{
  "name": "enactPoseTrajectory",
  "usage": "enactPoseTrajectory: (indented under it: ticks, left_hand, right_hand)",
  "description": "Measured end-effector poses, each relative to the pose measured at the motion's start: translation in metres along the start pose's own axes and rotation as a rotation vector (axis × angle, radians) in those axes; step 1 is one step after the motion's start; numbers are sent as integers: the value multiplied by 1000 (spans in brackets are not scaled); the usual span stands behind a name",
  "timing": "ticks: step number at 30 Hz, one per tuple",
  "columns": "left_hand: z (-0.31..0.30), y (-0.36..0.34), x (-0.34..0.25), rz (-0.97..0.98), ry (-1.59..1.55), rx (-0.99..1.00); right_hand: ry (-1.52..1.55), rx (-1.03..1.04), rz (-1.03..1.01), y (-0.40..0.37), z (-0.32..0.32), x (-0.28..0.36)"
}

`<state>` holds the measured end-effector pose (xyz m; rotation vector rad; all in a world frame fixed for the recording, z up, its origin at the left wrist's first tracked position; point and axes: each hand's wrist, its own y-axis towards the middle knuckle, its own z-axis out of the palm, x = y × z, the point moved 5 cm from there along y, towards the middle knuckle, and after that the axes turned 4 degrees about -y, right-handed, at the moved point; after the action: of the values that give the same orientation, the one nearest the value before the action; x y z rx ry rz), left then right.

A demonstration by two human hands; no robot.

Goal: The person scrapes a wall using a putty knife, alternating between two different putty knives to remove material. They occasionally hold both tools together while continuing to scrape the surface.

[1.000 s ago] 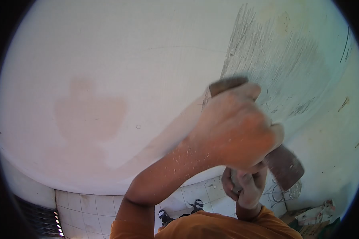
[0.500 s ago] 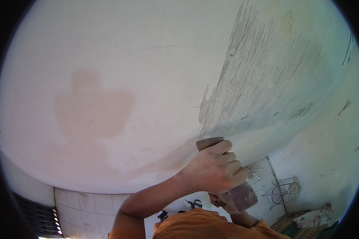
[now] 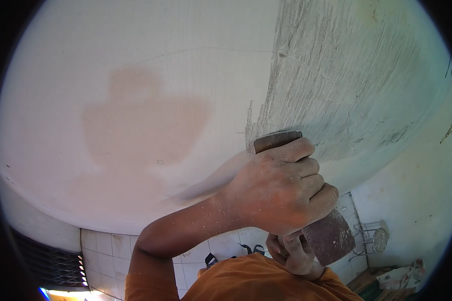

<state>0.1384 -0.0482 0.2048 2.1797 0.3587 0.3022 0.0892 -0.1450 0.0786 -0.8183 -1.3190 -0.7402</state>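
My left hand (image 3: 281,185) is in a dusty fist, wrapped round a flat, dark scraper (image 3: 278,141). Its pale edge is against or just off the white wall (image 3: 211,120), at the lower end of a grey, scratched patch (image 3: 326,85). Below the fist, my right hand (image 3: 297,255) has its fingers curled at a wide brown plate (image 3: 331,238) speckled with white dust. Whether this plate and the scraper are one piece or two is hidden by the left fist.
White tiles (image 3: 98,243) cover the floor, with pale flakes near the right wall. A small round-topped stool (image 3: 380,241) stands there, beside cardboard and a crumpled bag (image 3: 402,276). A dark lattice (image 3: 45,256) is at lower left. A thin crack crosses the wall.
My left hand has moved up the wall and slightly right, carrying the scraper higher onto the scratched patch. More of the brown plate and my right hand now shows. The view has shifted slightly.
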Motion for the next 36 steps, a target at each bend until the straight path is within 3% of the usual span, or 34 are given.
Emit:
enactPoseTrajectory:
  ticks: [3,8,17,21,23,26,30,33,36]
  left_hand:
    - [1,-3,-2,-11,1,-73]
    - [-9,8,1,-1,-12,-11]
    - [-15,8,2,26,-94,-174]
    - [-20,11,-2,-23,-94,-26]
    - [-26,21,-1,-3,-101,-14]
    - [-36,39,2,26,-64,62]
    - [-26,25,3,8,-58,-52]
    - [-33,33,3,23,-92,-16]
    - [-39,37,3,20,-89,7]
  right_hand:
    - [-81,21,88,-4,-10,-15]
    - [108,-43,16,-7,-9,-4]
    - [111,-80,38,-9,2,10]
    - [186,-149,74,-16,6,25]
    - [266,-216,-42,-11,10,37]
    - [279,-187,-384,-10,4,51]
    - [372,-290,-160,-9,11,31]
    - [290,-118,-308,-7,15,64]
    - [316,-195,-271,-8,12,51]
